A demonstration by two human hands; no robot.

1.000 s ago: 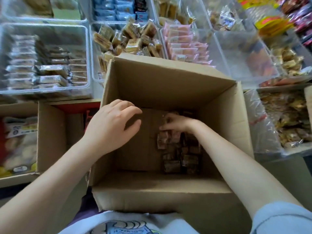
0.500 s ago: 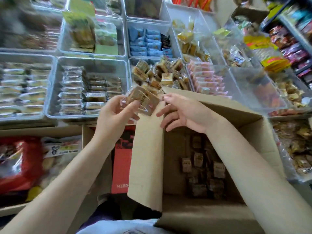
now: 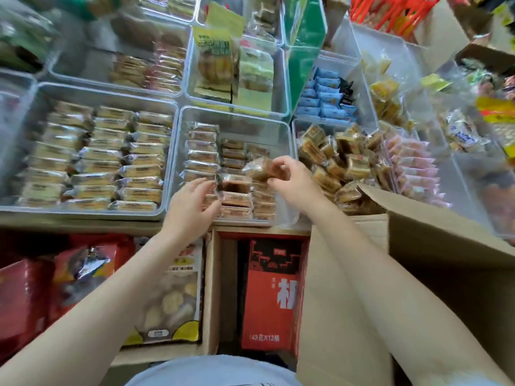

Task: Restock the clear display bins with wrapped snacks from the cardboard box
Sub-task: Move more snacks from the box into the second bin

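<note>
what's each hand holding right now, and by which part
The right hand pinches a brown wrapped snack by its right end. The left hand touches packs in the clear bin; no clear grip.

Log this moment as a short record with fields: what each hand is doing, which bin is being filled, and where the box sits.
left hand: fingers on wrapped snacks at the front of the bin
right hand: pinches a brown wrapped snack above the bin
bin being filled: clear, middle of the front row, partly filled with rows of wrapped bars
cardboard box: lower right, flap open, under the right forearm
</note>
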